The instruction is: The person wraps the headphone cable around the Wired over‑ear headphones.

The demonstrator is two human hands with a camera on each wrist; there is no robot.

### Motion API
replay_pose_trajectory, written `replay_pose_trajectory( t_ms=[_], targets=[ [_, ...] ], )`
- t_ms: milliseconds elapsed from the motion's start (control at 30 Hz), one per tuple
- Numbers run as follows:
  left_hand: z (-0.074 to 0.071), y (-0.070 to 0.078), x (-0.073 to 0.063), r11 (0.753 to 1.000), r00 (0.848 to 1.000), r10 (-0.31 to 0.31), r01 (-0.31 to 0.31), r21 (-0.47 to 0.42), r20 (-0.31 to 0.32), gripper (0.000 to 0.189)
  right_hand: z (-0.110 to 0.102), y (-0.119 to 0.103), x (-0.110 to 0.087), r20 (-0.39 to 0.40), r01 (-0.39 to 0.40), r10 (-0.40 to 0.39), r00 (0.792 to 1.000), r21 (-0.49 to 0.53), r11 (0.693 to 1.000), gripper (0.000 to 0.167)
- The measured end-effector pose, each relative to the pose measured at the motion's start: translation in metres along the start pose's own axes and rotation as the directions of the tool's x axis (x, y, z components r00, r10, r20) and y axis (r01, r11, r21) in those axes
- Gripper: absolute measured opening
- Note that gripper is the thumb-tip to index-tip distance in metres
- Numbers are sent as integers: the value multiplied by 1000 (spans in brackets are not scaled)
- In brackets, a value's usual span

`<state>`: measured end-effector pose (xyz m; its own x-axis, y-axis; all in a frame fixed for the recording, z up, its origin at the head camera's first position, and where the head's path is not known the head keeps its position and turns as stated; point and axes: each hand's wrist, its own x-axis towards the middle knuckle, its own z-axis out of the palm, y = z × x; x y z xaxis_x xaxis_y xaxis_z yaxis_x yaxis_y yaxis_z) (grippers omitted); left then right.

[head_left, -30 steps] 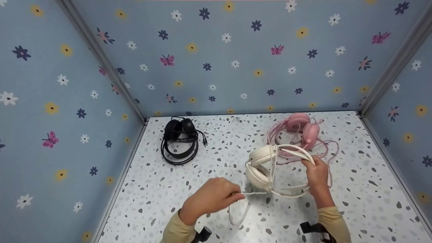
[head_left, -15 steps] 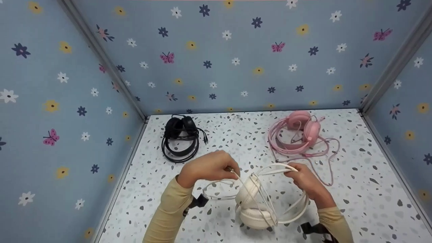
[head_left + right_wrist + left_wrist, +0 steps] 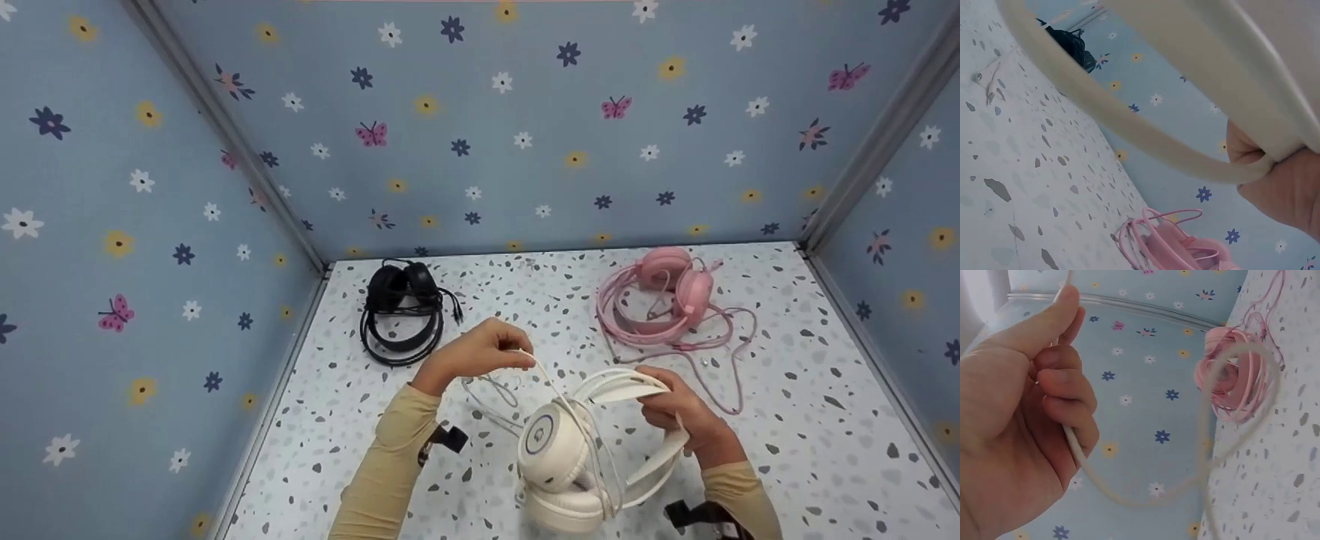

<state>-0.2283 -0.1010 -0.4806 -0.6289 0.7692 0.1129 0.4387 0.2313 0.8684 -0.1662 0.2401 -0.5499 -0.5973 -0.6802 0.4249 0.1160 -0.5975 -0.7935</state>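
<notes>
My right hand [image 3: 686, 409] grips the headband of a pair of white headphones [image 3: 553, 444], whose ear cups point left and toward me. In the right wrist view the headband [image 3: 1202, 62] crosses close to the camera, with fingers curled round it. My left hand [image 3: 484, 350] pinches the white cable [image 3: 546, 376] up and left of the ear cups. Seen from the left wrist, that cable [image 3: 1129, 502] runs through the curled fingers and loops below them. Some cable is wrapped across the ear cups, and a loose loop lies on the table behind my left wrist.
Black headphones [image 3: 405, 289] with a coiled cable lie at the back left of the speckled table [image 3: 517, 300]. Pink headphones [image 3: 690, 292] lie at the back right, their cable trailing forward near my right hand. Flower-patterned walls [image 3: 495, 172] enclose the back and sides.
The white headphones have come toward me and turned, showing an ear cup's outer face. My left hand has moved up and away from me, drawing the cable across the cups.
</notes>
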Motion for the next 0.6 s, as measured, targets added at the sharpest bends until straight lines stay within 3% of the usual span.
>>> replay_pose_trajectory(
  t_ms=[100,233,467,533,600],
  targets=[
    [4,-18,-7,997,999,0,-2,-73,-34,12,-3,3,-4,104,72,-86,991,131,989,46],
    [17,-39,-12,980,999,7,-14,-197,-40,13,-2,4,-6,133,129,-168,977,261,957,41],
    [54,-64,-8,928,994,-2,-39,-371,-108,26,7,0,-1,-18,246,-257,966,360,900,27],
    [69,-69,-5,927,988,30,-83,-365,-149,29,9,-1,1,-72,277,-270,960,377,884,25],
    [87,-73,-6,929,982,10,-79,-362,-188,34,10,-2,3,-124,303,-276,953,380,874,25]
  ],
)
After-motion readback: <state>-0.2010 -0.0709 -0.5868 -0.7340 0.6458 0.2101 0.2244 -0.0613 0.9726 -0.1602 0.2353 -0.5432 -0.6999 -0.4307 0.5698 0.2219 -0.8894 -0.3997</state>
